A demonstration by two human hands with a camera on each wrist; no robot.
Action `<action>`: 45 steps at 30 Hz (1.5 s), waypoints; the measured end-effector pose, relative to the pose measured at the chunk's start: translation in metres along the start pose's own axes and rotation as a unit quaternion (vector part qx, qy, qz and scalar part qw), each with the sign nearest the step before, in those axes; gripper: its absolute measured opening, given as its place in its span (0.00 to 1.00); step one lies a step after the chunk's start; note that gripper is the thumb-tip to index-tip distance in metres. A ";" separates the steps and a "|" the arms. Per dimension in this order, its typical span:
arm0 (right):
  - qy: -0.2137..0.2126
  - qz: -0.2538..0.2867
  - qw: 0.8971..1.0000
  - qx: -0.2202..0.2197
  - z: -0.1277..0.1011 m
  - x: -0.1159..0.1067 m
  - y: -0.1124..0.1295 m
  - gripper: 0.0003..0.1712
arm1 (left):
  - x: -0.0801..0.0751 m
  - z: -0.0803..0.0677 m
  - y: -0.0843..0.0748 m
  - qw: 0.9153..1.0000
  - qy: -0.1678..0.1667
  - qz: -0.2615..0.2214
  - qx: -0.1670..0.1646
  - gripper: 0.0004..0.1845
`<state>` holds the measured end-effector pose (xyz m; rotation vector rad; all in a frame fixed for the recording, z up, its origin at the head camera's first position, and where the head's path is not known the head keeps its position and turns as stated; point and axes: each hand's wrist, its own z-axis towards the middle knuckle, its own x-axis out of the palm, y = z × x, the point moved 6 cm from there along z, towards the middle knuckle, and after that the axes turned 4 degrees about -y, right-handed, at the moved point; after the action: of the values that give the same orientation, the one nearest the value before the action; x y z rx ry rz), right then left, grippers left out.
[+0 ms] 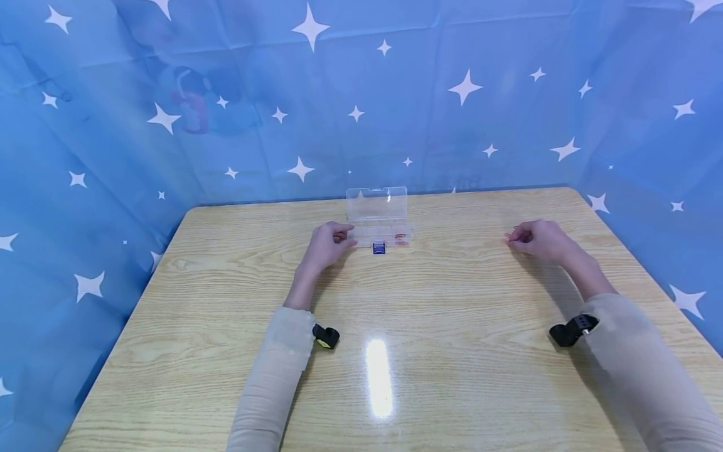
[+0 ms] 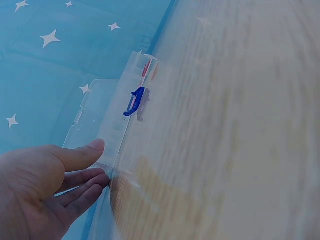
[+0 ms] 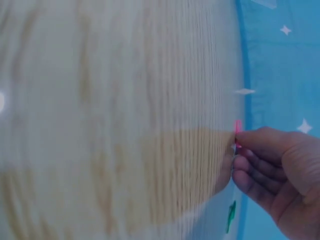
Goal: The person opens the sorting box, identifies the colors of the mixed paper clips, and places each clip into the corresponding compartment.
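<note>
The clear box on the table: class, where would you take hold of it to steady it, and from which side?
Grip the box by its left short end, coming from the left. Its lid stands open at the back and the blue latch sticks out in front, so the ends are the free faces. The left hand already touches that end; the right hand pinches a small pink piece far off.

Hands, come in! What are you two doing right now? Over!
Left hand touches the open clear box, fingers relaxed. Right hand pinches a pink clip off to the side. Table between them shows nothing blocking.
</note>
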<state>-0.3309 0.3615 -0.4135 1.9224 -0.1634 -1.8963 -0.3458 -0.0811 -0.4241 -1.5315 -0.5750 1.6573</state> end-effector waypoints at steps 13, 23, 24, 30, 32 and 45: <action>-0.001 0.021 1.000 -0.015 0.006 0.003 0.020 0.11 | 0.000 0.001 -0.001 1.000 0.001 -0.008 -0.004 0.19; 0.013 0.048 0.998 -0.036 0.025 0.019 0.051 0.07 | 0.000 0.000 0.000 1.000 0.000 -0.010 0.000 0.19; 0.015 0.051 0.998 -0.037 0.027 0.020 0.055 0.07 | 0.000 0.000 0.000 1.000 0.001 -0.010 0.000 0.19; 0.011 0.061 0.997 -0.052 0.035 0.027 0.075 0.07 | 0.000 0.001 -0.001 1.000 0.002 -0.011 0.001 0.19; 0.010 0.068 0.996 -0.054 0.038 0.029 0.080 0.06 | 0.000 0.001 -0.001 1.000 0.003 -0.009 0.001 0.19; -0.005 0.089 0.992 -0.085 0.060 0.041 0.116 0.07 | 0.000 0.000 -0.001 1.000 0.004 -0.010 -0.003 0.19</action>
<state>-0.3622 0.2281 -0.4054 1.7275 -0.1651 -1.7440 -0.3458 -0.0806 -0.4229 -1.5311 -0.5900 1.6350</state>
